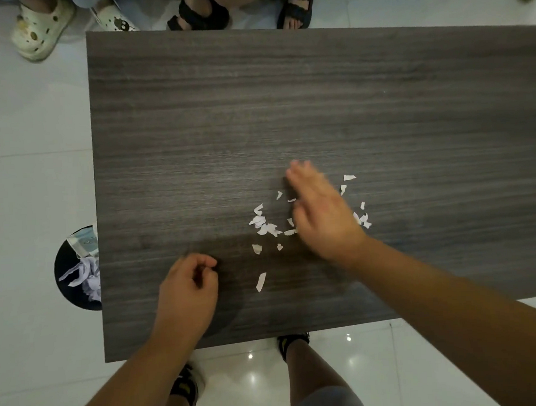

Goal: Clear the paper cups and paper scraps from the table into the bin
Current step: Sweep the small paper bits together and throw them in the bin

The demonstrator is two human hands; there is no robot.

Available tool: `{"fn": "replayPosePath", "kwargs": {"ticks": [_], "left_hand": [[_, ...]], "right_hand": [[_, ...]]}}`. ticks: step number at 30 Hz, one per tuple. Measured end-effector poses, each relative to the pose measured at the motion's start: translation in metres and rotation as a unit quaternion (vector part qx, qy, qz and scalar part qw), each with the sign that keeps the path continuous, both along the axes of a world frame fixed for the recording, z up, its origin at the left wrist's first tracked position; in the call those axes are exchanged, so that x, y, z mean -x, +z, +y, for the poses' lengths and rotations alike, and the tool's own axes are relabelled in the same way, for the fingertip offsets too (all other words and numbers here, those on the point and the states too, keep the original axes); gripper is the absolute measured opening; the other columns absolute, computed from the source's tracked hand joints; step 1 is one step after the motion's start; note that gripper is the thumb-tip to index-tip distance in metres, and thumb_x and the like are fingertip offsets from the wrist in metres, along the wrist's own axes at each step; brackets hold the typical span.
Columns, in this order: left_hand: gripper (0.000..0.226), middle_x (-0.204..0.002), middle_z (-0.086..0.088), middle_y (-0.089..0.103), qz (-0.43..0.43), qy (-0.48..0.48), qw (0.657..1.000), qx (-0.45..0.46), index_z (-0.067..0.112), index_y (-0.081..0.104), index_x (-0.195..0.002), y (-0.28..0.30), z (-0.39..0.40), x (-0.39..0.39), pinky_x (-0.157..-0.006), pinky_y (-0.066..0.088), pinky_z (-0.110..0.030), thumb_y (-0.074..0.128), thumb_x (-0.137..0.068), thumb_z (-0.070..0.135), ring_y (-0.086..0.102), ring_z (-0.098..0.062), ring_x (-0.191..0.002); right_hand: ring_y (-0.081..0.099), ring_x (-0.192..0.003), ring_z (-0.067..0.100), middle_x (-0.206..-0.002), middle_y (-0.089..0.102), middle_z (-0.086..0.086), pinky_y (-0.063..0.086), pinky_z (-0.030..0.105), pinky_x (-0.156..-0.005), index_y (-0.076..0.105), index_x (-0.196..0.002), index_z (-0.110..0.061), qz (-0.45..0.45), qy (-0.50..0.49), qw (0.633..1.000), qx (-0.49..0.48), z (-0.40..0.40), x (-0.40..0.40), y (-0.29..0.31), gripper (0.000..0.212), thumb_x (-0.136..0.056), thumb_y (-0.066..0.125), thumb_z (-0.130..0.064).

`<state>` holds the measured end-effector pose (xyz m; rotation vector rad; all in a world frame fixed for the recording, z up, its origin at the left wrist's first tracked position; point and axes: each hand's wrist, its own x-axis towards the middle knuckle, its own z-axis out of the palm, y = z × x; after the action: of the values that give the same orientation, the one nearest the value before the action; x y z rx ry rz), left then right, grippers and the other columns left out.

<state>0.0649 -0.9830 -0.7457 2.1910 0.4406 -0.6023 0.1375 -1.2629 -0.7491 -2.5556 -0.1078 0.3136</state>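
Near the front edge of the dark surface (164, 115), the left hand (187, 286) rests loosely curled; whether it pinches anything I cannot tell. Just beyond, the right hand (319, 209) lies spread and blurred over the paper scraps (263, 223), with no cups in view. The bin (76, 272) sits on the floor, half under the left edge. A quick sweep could scatter the light scraps or push them over the edge and past the bin.

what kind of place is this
Probably an indoor room in a home or casual office: a dark wood-grain table, glossy white floor tiles, and a black bin beside the table.
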Motion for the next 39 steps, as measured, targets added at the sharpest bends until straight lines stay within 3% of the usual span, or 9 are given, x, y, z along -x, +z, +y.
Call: {"fn": "replayPosePath", "kwargs": {"ticks": [4,7,11,17,20,24,29,34,39], "left_hand": [[0.022,-0.105,0.017,0.064,0.006,-0.022,1.000,-0.005,0.038,0.070,-0.099,-0.001,0.000,-0.005,-0.074,0.045,-0.014,0.063,-0.100,0.017,0.065,-0.004,-0.089],[0.016,-0.102,0.013,0.063,0.005,-0.057,0.998,-0.031,0.030,0.071,-0.101,0.002,-0.003,-0.009,-0.072,0.043,-0.014,0.063,-0.100,0.016,0.063,-0.006,-0.084],[0.012,-0.099,0.012,0.058,0.007,-0.082,0.996,-0.047,0.028,0.069,-0.102,0.005,-0.006,-0.013,-0.069,0.039,-0.011,0.064,-0.100,0.017,0.060,-0.006,-0.080],[0.012,-0.099,0.011,0.059,0.026,-0.095,0.994,-0.051,0.031,0.066,-0.098,0.002,-0.005,-0.019,-0.064,0.036,-0.009,0.067,-0.098,0.020,0.059,-0.004,-0.080],[0.014,-0.098,0.011,0.060,0.032,-0.115,0.991,-0.053,0.034,0.065,-0.096,0.001,-0.001,-0.022,-0.060,0.038,-0.008,0.066,-0.097,0.020,0.059,-0.003,-0.078],[0.013,-0.098,0.009,0.061,0.039,-0.122,0.991,-0.047,0.033,0.064,-0.093,-0.001,0.001,-0.023,-0.062,0.037,-0.008,0.066,-0.097,0.020,0.060,-0.004,-0.078],[0.013,-0.098,0.008,0.060,0.038,-0.110,0.992,-0.044,0.030,0.065,-0.096,-0.003,-0.001,-0.020,-0.064,0.037,-0.010,0.065,-0.096,0.017,0.061,-0.007,-0.078],[0.012,-0.100,0.005,0.058,0.050,-0.100,0.992,-0.052,0.025,0.064,-0.096,0.000,-0.007,-0.022,-0.063,0.038,-0.013,0.062,-0.097,0.013,0.061,-0.010,-0.078],[0.011,-0.101,0.004,0.059,0.068,-0.109,0.990,-0.063,0.026,0.063,-0.095,0.003,-0.007,-0.028,-0.058,0.037,-0.012,0.062,-0.097,0.016,0.060,-0.008,-0.077]], "right_hand": [[0.015,-0.163,0.034,-0.174,0.027,0.015,0.009,0.050,-0.133,0.035,-0.162,-0.003,0.015,-0.262,0.963,0.053,-0.064,-0.013,-0.002,0.064,-0.101,0.037,-0.018],[0.005,-0.165,0.030,-0.177,0.016,0.011,0.003,0.049,-0.133,0.025,-0.166,-0.004,0.051,-0.302,0.949,0.079,-0.072,0.004,-0.011,0.061,-0.108,0.037,-0.019],[0.004,-0.164,0.034,-0.177,0.013,0.015,0.002,0.048,-0.133,0.026,-0.165,-0.001,0.048,-0.263,0.961,0.069,-0.020,0.011,-0.018,0.060,-0.109,0.040,-0.018],[0.000,-0.165,0.027,-0.177,0.012,0.011,0.003,0.046,-0.134,0.024,-0.166,-0.004,0.031,-0.096,0.995,0.023,0.090,0.025,-0.016,0.064,-0.107,0.037,-0.024],[0.007,-0.165,0.026,-0.176,0.020,0.012,0.010,0.045,-0.134,0.031,-0.164,-0.003,0.017,-0.039,0.999,-0.011,0.093,0.028,-0.008,0.063,-0.105,0.043,-0.019],[0.025,-0.160,0.039,-0.168,0.036,0.021,0.018,0.047,-0.132,0.042,-0.158,0.003,-0.040,-0.163,0.985,0.031,0.017,-0.013,-0.001,0.063,-0.097,0.052,-0.007],[0.007,-0.164,0.035,-0.177,0.014,0.017,0.011,0.048,-0.132,0.022,-0.165,-0.001,0.067,-0.260,0.959,0.088,-0.063,-0.065,-0.003,0.066,-0.103,0.039,-0.015],[0.009,-0.162,0.044,-0.174,0.013,0.028,0.010,0.048,-0.133,0.024,-0.163,0.007,0.065,-0.172,0.972,0.147,-0.005,-0.023,-0.011,0.066,-0.104,0.043,-0.015],[-0.005,-0.165,0.026,-0.179,0.000,0.008,0.008,0.046,-0.134,0.013,-0.169,-0.010,0.065,-0.001,0.991,0.117,0.062,0.046,-0.007,0.070,-0.106,0.037,-0.028]]}}
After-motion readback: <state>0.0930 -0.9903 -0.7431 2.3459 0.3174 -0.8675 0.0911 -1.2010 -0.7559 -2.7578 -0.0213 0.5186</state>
